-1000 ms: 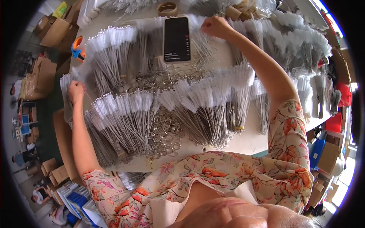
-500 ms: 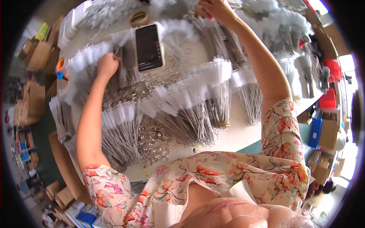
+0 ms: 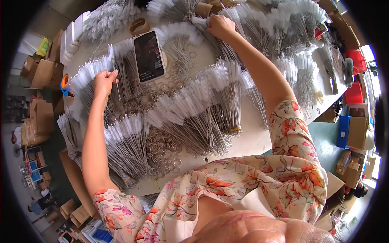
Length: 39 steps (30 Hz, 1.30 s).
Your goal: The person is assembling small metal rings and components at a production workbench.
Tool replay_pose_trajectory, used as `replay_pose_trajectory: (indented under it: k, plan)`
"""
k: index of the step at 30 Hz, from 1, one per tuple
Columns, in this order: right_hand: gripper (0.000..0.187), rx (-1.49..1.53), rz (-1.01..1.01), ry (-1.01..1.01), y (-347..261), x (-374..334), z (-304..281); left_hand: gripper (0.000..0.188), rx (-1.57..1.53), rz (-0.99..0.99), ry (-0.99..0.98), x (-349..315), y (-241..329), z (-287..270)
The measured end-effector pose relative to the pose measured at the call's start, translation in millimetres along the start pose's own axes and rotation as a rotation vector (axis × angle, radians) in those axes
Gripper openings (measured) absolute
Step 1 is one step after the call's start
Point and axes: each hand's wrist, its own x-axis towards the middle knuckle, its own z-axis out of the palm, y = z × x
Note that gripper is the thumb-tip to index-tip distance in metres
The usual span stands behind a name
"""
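My left hand [image 3: 106,83] is closed in a pinch on a thin wire tube brush [image 3: 110,54]. The white bristle end rises above my fingers, and the wire handle hangs below them. Around it, more white-bristled tube brushes [image 3: 87,73] lie in a fanned row. At the far side of the table, my right hand [image 3: 221,27] has curled fingers among the bristle ends of another brush pile [image 3: 214,43]. What those fingertips hold is hidden. Between my hands lies a phone [image 3: 149,56] with a dark screen.
Loose metal rings [image 3: 164,150] are heaped between the nearer brush bundles [image 3: 194,109]. A tape roll [image 3: 137,26] stands beyond the phone, and orange-handled scissors [image 3: 65,85] sit at the left edge. Cardboard boxes [image 3: 42,115] and red bins [image 3: 353,95] surround the table.
My left hand has moved slightly left and nearer me, with the brush now upright in it. My right hand has come nearer and lowered onto the far brushes. The view has shifted a little.
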Motion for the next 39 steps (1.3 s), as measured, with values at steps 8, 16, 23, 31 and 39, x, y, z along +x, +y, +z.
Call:
replay_pose_trajectory:
  k: [8,16,23,31,39]
  plan:
    - [0.026,0.341,-0.006,0.167,29.5,4.0,-6.2,0.022,-0.105,-0.038,-0.099,-28.2,-3.6,-5.6]
    - [0.022,0.175,0.088,0.67,126.2,6.4,-89.6,0.02,-0.228,0.148,0.01,-80.8,-10.8,-42.9]
    - [0.029,-0.219,0.3,0.144,200.6,3.2,-58.4,0.028,-0.337,0.035,0.017,-163.7,0.3,-59.5]
    - [0.024,0.746,-0.276,0.591,55.1,-67.9,-147.6,0.026,-0.816,0.118,-0.076,-235.7,3.2,-30.1]
    - [0.019,1.65,-0.709,-0.252,-98.0,-224.4,-120.2,0.022,-0.659,0.702,-0.016,-272.0,97.5,42.4]
